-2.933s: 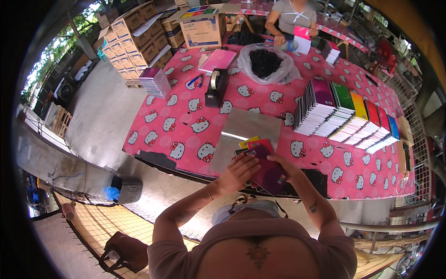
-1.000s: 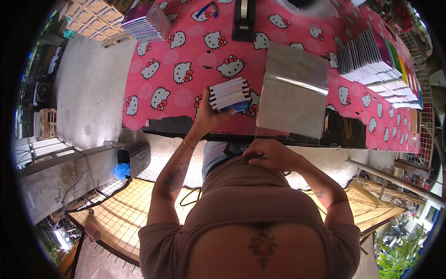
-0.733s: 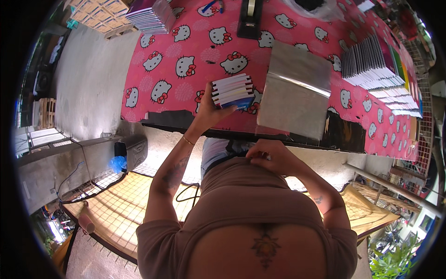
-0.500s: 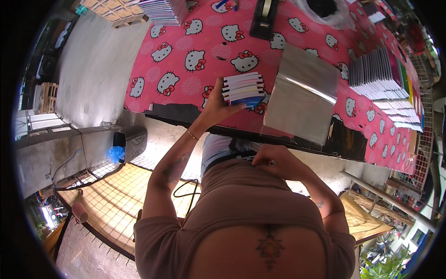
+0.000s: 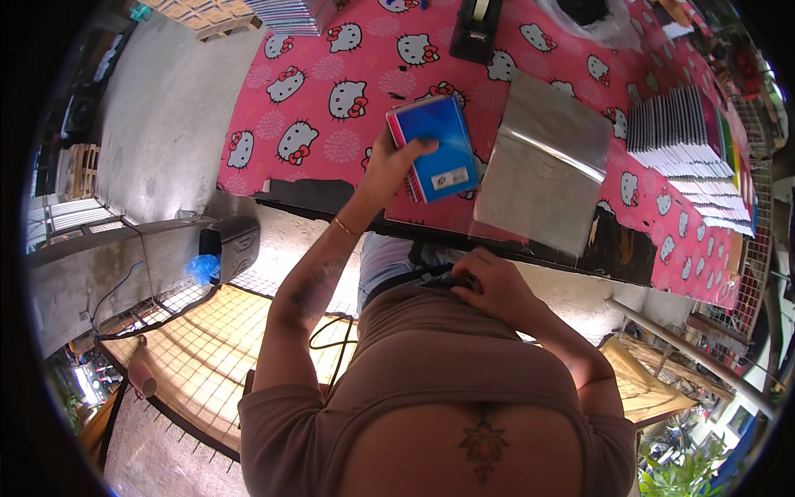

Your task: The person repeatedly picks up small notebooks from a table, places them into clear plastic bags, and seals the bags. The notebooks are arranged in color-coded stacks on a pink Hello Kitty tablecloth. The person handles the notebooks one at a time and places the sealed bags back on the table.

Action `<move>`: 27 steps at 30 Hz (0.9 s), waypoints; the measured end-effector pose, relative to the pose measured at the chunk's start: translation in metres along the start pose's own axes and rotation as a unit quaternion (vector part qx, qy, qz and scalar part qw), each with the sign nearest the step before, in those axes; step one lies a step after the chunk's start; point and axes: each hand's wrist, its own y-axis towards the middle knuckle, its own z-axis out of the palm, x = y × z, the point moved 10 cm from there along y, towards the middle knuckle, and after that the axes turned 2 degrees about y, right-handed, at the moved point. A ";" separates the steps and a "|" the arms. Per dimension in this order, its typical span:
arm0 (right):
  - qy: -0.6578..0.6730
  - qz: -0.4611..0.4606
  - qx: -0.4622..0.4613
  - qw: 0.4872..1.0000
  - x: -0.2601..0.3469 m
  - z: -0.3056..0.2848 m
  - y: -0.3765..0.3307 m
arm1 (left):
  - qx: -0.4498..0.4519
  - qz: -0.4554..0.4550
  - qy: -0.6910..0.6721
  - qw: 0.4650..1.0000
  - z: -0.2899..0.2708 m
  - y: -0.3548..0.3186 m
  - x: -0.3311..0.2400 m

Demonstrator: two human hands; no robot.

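Observation:
My left hand (image 5: 393, 166) grips a stack of small notebooks (image 5: 447, 137) above the pink table cover (image 5: 273, 116). Its thumb lies across the top one, which has a blue cover with a white label near its lower corner. Pink shows along the stack's left edge. Just to the right, a pile of clear plastic sheets (image 5: 542, 157) lies flat by the table's front edge. Down at my waist, my right hand (image 5: 494, 286) rests against my waistband with its fingers curled in; whatever may be in them is hidden.
A black tape dispenser (image 5: 476, 33) stands toward the back beside a clear plastic bag (image 5: 600, 25). Stacked spiral notebooks (image 5: 679, 132) fill the right side. Another notebook stack (image 5: 294, 15) is at the far left. The table's front edge (image 5: 306, 192) is dark and worn.
My left hand has turned the notebook stack so that its blue cover faces up instead of its page edges. The right hand has shifted slightly at my waist, still curled.

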 end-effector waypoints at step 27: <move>-0.188 -0.175 -0.019 0.966 0.015 0.004 -0.022 | 0.292 0.045 0.395 0.870 0.079 -0.138 0.027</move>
